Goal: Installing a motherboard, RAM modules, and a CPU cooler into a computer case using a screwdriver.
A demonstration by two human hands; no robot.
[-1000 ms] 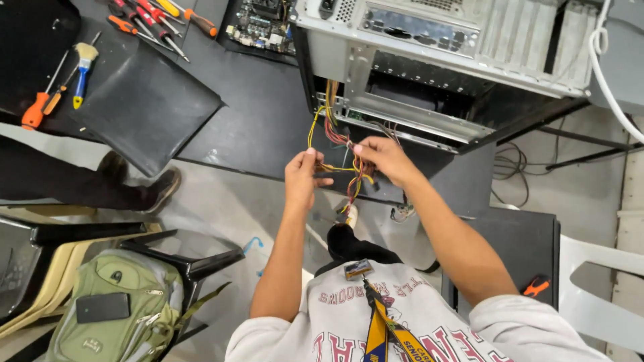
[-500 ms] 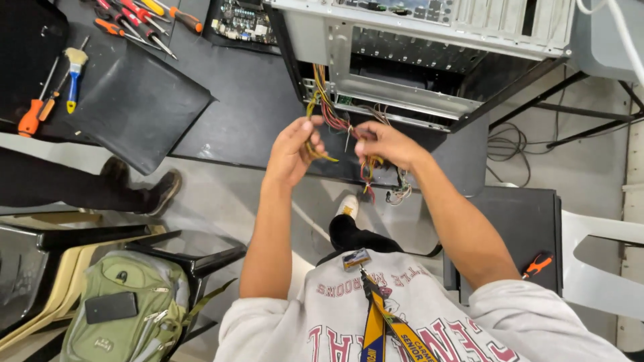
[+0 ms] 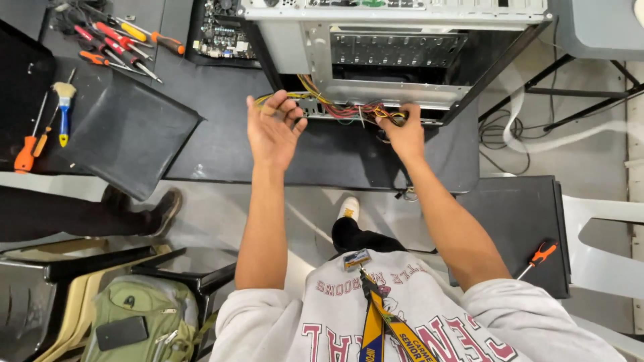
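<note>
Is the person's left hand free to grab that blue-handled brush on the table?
Probably not right away: the left hand is holding yellow wires by the computer case. The brush lies uncovered, far to its left.

Far left of your table: an orange-handled screwdriver [image 3: 27, 153] beside a blue-handled brush [image 3: 64, 110].
Top left: you have a cluster of red and orange screwdrivers [image 3: 114, 41].
Next to them: a bare circuit board [image 3: 225, 33].
Centre left: a black side panel [image 3: 127, 134] lying flat.
Floor at your left: a green backpack [image 3: 134, 322].
Low black stand at your right: another orange-handled screwdriver [image 3: 537, 258].
</note>
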